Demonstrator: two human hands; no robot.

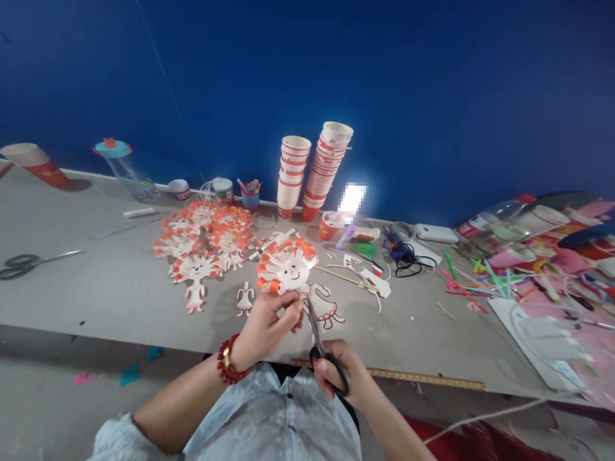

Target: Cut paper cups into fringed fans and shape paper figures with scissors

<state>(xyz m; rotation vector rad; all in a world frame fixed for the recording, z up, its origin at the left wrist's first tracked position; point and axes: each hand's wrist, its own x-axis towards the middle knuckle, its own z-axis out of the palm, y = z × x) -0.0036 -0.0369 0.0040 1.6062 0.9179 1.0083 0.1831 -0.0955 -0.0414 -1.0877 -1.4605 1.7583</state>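
Through the head camera I watch the left hand pinching the paper doll at the lower edge of its orange-and-white curled head, which is up in front of the person, over the near part of the counter. The doll's red-outlined dress spreads to the right of the fingertips. The right hand is closed around the black handles of the scissors, whose blades point up and away, their tips just beside the left hand; I cannot tell whether they touch the paper. Left of the doll I see a small dress cutout and, beyond it, a pile of similar dolls. Two stacks of paper cups stand at the back, near the blue wall.
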